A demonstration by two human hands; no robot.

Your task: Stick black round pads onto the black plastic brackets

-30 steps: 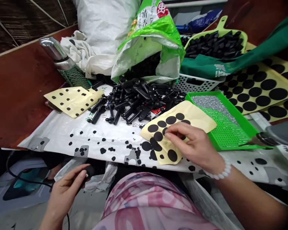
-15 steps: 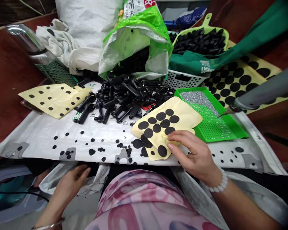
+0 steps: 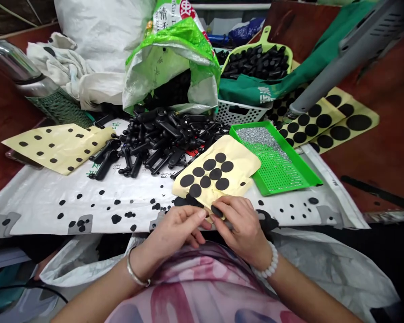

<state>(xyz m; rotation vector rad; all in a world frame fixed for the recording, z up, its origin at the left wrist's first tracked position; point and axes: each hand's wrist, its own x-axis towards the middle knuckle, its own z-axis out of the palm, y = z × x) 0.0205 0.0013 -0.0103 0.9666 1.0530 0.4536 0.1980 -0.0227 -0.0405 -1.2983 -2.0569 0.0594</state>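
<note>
A cream sheet with round black stickers [image 3: 237,154] lies at the table's front edge. My right hand [image 3: 244,226] pinches the sheet's near corner, by a black sticker [image 3: 217,211] under its fingertips. Beside it, my left hand [image 3: 177,229] has thumb and forefinger nearly together at the same corner; its other fingers are loosely curled. Whether the left fingertips hold the sheet's edge is too small to tell. Behind the sheet is a heap of black plastic handles [image 3: 161,134]. To its right sits a green tray [image 3: 276,170] with small silver pieces.
A second dotted sheet [image 3: 54,146] and a metal flask [image 3: 16,67] are at the left. Behind stand an open green-white bag [image 3: 198,58] and a scoop of black parts [image 3: 291,54]. A grey powered tool [image 3: 326,76] hangs at the right over more sticker sheets [image 3: 366,105].
My left hand has come up from below the table edge to the sheet's corner. My right hand has moved down and left to that corner. The view has shifted, and the grey tool appears higher.
</note>
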